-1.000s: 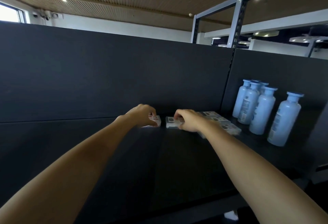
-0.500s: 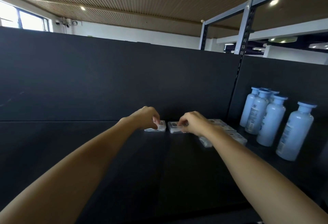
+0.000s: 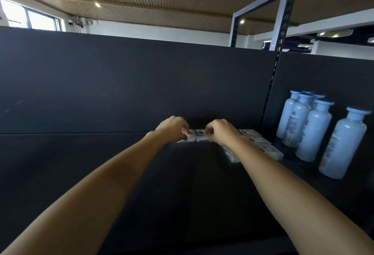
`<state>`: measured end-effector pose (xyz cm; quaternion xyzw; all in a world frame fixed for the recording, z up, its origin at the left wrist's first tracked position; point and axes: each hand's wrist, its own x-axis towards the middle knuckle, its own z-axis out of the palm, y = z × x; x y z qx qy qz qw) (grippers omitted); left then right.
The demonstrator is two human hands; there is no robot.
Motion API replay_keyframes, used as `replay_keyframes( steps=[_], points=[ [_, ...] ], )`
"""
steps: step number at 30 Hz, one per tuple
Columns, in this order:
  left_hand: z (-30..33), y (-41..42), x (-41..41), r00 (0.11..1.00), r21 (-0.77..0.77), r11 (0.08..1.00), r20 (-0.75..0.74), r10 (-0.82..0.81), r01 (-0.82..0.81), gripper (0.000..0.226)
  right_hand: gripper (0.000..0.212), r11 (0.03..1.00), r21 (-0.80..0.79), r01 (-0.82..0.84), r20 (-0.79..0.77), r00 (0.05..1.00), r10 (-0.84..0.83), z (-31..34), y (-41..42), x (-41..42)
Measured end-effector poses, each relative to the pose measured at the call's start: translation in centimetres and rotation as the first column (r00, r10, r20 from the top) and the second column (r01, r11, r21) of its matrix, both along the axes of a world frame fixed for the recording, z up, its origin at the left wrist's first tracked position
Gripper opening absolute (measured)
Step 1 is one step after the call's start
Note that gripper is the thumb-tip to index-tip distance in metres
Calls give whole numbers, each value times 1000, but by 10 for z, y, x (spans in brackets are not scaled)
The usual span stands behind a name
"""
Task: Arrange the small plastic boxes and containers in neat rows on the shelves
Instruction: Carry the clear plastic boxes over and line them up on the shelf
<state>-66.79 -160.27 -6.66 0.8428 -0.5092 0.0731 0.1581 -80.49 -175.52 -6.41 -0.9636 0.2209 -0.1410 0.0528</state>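
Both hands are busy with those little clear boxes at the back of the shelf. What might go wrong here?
Probably small slips. The left hand and right hand each pinch a small clear box side by side; an uneven push could skew the row. The right forearm crosses over the boxes already laid, so pulling back low might knock them crooked. The pale blue bottles stand upright close by and could topple if bumped.

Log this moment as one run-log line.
left hand: grips small box | right hand: grips neighbouring box | boxes side by side on shelf | bottles right
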Motion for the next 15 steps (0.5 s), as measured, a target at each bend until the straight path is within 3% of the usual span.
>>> replay_keyframes(
  steps=[6,9,15],
  points=[
    [4,-4,1,1000,38,999,-16,10,-10,16,40,979,199,-50,-62,996,64,12,-16,-4],
    [8,-7,-2,1000,61,998,-2,25,-25,14,52,976,211,-44,-96,993,66,19,-19,-7],
    [12,-10,-10,999,136,990,27,29,-32,18,54,973,219,-76,-77,993,95,21,-19,-14]
  ],
)
